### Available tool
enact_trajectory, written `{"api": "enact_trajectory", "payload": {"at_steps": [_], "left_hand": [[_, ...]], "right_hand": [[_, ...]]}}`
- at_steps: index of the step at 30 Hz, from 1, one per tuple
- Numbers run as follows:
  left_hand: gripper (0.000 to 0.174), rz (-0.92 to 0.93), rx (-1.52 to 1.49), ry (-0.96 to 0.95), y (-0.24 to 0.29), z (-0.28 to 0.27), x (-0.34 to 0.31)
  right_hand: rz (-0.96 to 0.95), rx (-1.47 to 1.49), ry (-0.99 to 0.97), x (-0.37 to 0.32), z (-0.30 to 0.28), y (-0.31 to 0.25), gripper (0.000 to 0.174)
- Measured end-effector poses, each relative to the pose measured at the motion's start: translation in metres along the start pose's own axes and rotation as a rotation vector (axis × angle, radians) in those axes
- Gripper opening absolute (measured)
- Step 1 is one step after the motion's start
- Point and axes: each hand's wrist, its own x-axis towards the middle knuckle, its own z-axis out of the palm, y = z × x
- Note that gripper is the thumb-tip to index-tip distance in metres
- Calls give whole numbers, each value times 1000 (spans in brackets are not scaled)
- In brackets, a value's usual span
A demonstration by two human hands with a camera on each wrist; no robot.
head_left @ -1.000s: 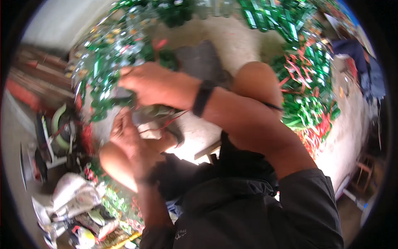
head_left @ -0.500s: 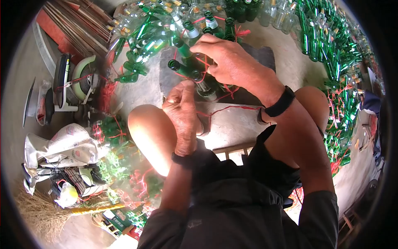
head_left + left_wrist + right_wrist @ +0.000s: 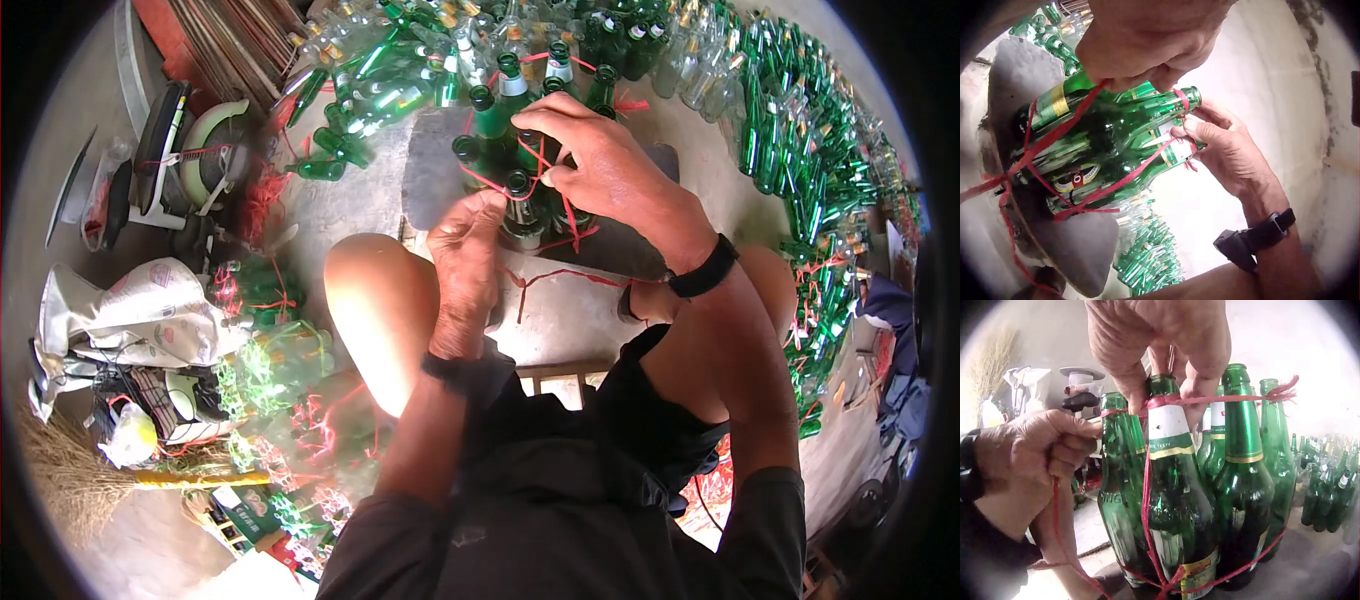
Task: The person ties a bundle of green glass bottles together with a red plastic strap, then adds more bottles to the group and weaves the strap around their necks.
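A bundle of upright green bottles (image 3: 490,122) stands on a dark grey slab (image 3: 430,160), with red string (image 3: 1147,519) running around the necks and bodies. My left hand (image 3: 467,265) is at the near left side of the bundle; in the right wrist view this hand (image 3: 1041,447) has curled fingers gripping the string, its thumb by a bottle neck. My right hand (image 3: 620,175) reaches over from the right. In the right wrist view, fingers of that hand (image 3: 1160,344) surround a white-labelled bottle's neck (image 3: 1169,422) and pinch the string there, contact partly hidden.
Many loose green bottles (image 3: 780,130) lie at the right, and more bottles (image 3: 395,95) at the back left. A wheeled frame (image 3: 160,170), a white sack (image 3: 160,310) and straw (image 3: 60,470) are on the left. Bare knees flank the slab.
Compared with the earlier blurred view, the head view has swung so the bundle sits near the centre. Over the last half second, both hands stay at the bottle necks, with small finger shifts.
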Motion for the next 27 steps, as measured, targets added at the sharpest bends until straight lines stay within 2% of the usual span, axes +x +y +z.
{"api": "enact_trajectory", "payload": {"at_steps": [3,7,9,11,13,14,16,17,19,23,25,26,27], "left_hand": [[13,-54,-40,-6,2,1,2],[10,-128,-52,-20,2,0,8],[9,-164,-57,-13,3,-3,-1],[9,-198,-60,-14,6,-2,1],[8,-224,-6,23,6,-1,5],[8,-226,-11,27,4,-2,7],[9,-237,-12,13,-2,-5,13],[9,-238,-17,16,-6,-5,15],[10,-147,-77,17,-13,2,27],[11,-149,-135,23,-20,1,33],[11,-112,-27,79,-19,3,32],[11,-114,-29,79,-18,5,33],[12,-122,-11,105,-18,6,33]], "right_hand": [[-100,-53,16,1,0,5,51],[-131,-113,-59,6,-6,-5,44],[-298,-176,-53,2,-2,-15,36],[-348,-258,-13,9,0,-19,32],[-310,-334,-186,15,0,-19,32],[-312,-334,-191,18,1,-18,32],[-419,-418,-169,24,4,-15,16],[-422,-418,-174,27,5,-15,16],[-392,-448,-378,38,5,-9,14],[-314,-388,-458,46,8,-3,13],[-239,-414,-582,51,7,-3,13],[-238,-414,-585,54,7,-3,13],[-168,-417,-667,58,6,-5,25]]}}
